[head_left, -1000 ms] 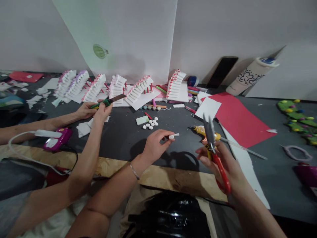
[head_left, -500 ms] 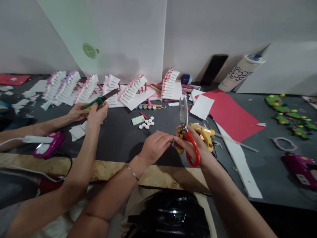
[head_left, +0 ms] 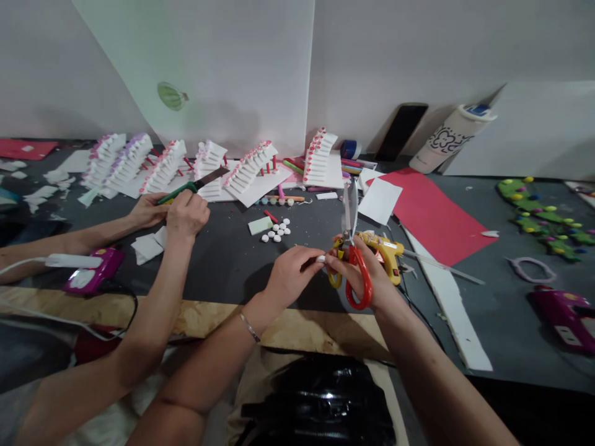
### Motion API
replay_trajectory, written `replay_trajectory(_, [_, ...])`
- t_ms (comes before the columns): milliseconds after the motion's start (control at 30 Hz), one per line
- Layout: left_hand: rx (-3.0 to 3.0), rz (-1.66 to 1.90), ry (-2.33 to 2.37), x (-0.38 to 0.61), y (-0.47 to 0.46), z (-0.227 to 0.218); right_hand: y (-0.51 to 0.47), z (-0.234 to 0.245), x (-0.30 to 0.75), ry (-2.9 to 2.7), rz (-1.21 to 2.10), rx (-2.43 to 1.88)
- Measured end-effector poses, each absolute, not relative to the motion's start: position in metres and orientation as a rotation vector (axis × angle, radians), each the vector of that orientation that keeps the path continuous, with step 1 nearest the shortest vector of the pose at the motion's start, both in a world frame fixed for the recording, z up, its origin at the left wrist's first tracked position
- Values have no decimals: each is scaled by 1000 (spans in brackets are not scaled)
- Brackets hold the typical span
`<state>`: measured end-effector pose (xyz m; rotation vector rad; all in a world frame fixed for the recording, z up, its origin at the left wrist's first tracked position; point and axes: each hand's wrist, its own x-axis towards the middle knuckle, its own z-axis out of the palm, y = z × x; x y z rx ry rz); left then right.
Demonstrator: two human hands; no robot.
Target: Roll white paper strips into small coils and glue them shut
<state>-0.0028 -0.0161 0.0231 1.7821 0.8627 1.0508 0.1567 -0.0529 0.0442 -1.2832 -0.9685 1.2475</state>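
My left hand (head_left: 294, 272) pinches a small white disc-like piece (head_left: 321, 258) between thumb and fingertips. My right hand (head_left: 372, 272) is wrapped round scissors (head_left: 360, 282) with a red and a yellow handle loop, blades pointing up and away. The right thumb and finger meet the left fingertips at the white piece, partly covering it. Several round white discs (head_left: 277, 232) lie on the table just beyond my left hand, next to a pale green card piece (head_left: 260, 225) and a short red stick (head_left: 271, 216).
A yellow glue gun (head_left: 390, 251) lies right of my right hand. Red paper (head_left: 437, 214), a white strip (head_left: 453, 310) and a tumbler (head_left: 450, 139) are farther right. White stepped models (head_left: 251, 167) line the back. At left, another person's hands (head_left: 186, 214) hold a green-handled knife (head_left: 209, 179).
My left fingers have shifted slightly, so the white piece now shows between the fingertips. The scissors have turned a little in my right hand. The other person's right hand has moved along the knife.
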Motion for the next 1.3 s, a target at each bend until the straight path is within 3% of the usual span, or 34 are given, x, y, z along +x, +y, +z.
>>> replay_trajectory(1300, [1314,1147,889,4,-13,22,-49,34,154,-718,1426,-1147])
